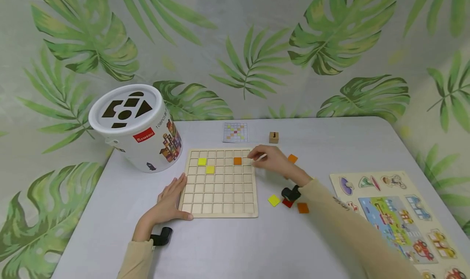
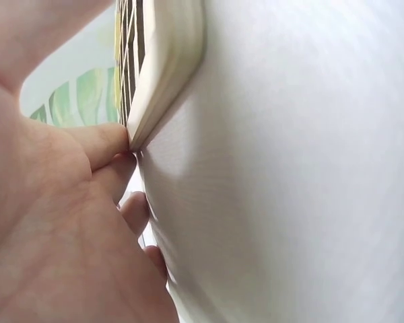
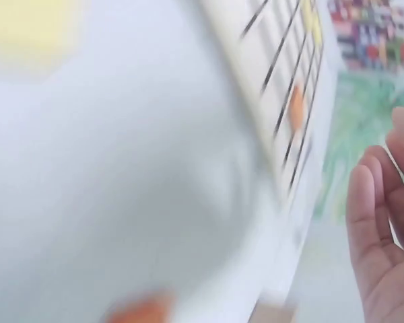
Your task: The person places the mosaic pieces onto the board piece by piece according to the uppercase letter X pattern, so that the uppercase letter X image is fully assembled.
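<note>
A square wooden grid board (image 1: pixel 220 188) lies on the table. Two yellow tiles (image 1: pixel 210 169) sit in its upper left cells, and an orange tile (image 1: pixel 237 160) in the upper right. Along the board's left edge rests my left hand (image 1: pixel 169 199), fingers spread, the thumb by the near corner; the left wrist view has its fingertips touching the board's corner (image 2: pixel 168 60). My right hand (image 1: pixel 271 158) hovers at the far right corner with bent, relaxed fingers. In the right wrist view this hand (image 3: pixel 390 222) shows nothing between its fingers.
Right of the board lie loose tiles: yellow (image 1: pixel 273 200), red (image 1: pixel 288 203) and orange (image 1: pixel 302 208), plus another orange tile (image 1: pixel 292 158) behind the right hand. Beyond are a pattern card (image 1: pixel 235 132) and wooden cube (image 1: pixel 273 137). A white bucket (image 1: pixel 147 148) stands left, a picture puzzle (image 1: pixel 396 226) right.
</note>
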Available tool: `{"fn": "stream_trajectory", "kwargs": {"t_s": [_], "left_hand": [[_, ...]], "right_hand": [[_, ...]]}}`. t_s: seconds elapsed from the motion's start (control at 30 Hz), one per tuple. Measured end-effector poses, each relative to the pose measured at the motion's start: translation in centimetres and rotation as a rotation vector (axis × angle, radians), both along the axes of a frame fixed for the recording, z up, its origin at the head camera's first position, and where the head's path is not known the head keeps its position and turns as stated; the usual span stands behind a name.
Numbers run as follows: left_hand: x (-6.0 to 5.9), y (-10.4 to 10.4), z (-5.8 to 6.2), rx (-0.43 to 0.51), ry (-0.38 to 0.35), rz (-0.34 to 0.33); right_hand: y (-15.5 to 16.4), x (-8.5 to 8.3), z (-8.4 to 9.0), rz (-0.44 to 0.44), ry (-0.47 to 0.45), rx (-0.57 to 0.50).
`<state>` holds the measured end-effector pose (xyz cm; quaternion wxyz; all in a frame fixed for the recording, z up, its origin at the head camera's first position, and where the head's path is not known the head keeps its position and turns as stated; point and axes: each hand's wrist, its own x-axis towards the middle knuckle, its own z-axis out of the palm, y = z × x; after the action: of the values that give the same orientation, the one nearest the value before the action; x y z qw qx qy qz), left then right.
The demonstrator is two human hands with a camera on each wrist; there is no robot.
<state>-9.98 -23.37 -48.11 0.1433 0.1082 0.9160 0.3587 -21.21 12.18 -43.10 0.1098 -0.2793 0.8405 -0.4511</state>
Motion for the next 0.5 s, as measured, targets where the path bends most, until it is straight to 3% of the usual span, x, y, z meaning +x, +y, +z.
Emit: {"fn": "stream_trajectory", "kwargs": {"t_s": [0.23, 0.5], "left_hand": [[0.1, 0.0, 0.5, 0.002, -0.012, 0.005], [0.2, 0.1, 0.4, 0.011, -0.009, 0.003]], "right_hand": [[7.3, 1.5, -1.5, -0.127, 0.017, 0.160], [9.0, 2.2, -3.0, -0.102, 0.037, 0.241]]}}
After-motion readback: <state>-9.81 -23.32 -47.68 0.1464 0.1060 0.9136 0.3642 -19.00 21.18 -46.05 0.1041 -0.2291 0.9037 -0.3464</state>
